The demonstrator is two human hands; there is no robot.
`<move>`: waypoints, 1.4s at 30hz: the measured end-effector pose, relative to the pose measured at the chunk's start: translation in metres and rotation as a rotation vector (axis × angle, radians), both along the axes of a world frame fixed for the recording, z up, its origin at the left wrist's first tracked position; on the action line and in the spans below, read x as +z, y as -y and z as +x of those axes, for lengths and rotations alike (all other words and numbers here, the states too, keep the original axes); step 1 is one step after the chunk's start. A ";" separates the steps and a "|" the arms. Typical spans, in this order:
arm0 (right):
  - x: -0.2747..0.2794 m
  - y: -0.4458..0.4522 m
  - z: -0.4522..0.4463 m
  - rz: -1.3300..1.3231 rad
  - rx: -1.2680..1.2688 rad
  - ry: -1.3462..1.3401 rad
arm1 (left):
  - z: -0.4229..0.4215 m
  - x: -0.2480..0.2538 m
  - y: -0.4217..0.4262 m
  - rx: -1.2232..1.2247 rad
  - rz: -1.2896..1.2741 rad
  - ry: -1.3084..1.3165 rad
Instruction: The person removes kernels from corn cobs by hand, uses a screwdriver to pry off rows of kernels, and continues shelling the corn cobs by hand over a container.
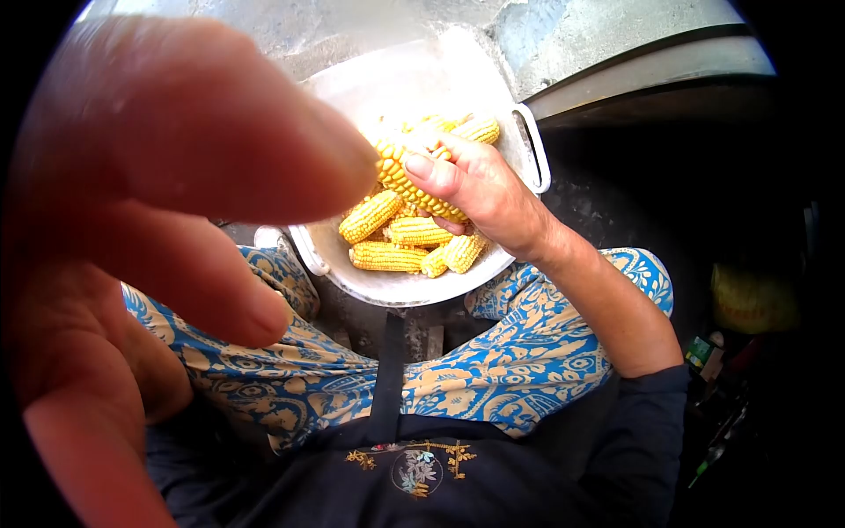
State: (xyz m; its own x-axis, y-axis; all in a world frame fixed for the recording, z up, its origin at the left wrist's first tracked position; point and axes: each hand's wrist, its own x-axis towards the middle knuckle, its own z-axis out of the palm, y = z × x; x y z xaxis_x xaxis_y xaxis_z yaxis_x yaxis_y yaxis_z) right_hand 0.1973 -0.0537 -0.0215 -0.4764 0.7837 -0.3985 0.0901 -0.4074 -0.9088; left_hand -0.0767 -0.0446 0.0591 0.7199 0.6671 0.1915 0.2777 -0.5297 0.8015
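My right hand (493,194) grips a yellow corn cob (405,176), thumb along its top and fingers wrapped beneath. It holds this cob above a white basin (392,79), where several more cobs (387,256) lie in a heap. Very close to the camera, my left hand (167,167) fills the left side of the view, blurred, with its fingers stretched out and apart. Nothing shows between those fingers. From this angle the left fingertip overlaps the upper end of the held cob; I cannot tell whether they touch.
Blue-and-cream patterned trousers (519,352) cover my legs, bent on both sides of the basin. A white handle (533,145) juts from the basin's right side. Grey concrete (607,40) lies beyond, and a yellowish container (753,295) stands in the dark at right.
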 end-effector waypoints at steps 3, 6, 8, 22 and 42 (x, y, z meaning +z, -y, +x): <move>-0.003 0.000 0.001 0.018 0.001 0.022 | 0.006 0.002 -0.001 -0.035 0.022 -0.027; 0.000 0.000 0.001 0.012 0.011 0.015 | 0.011 0.004 -0.004 -0.085 0.051 -0.063; -0.001 0.001 -0.002 0.022 -0.029 -0.001 | 0.015 0.006 -0.007 -0.125 0.072 -0.085; 0.010 0.002 0.005 0.123 -0.001 0.074 | 0.041 0.021 -0.017 0.287 0.107 -0.129; 0.006 0.016 0.004 0.633 0.023 0.302 | 0.072 -0.042 -0.025 -0.094 0.022 -0.509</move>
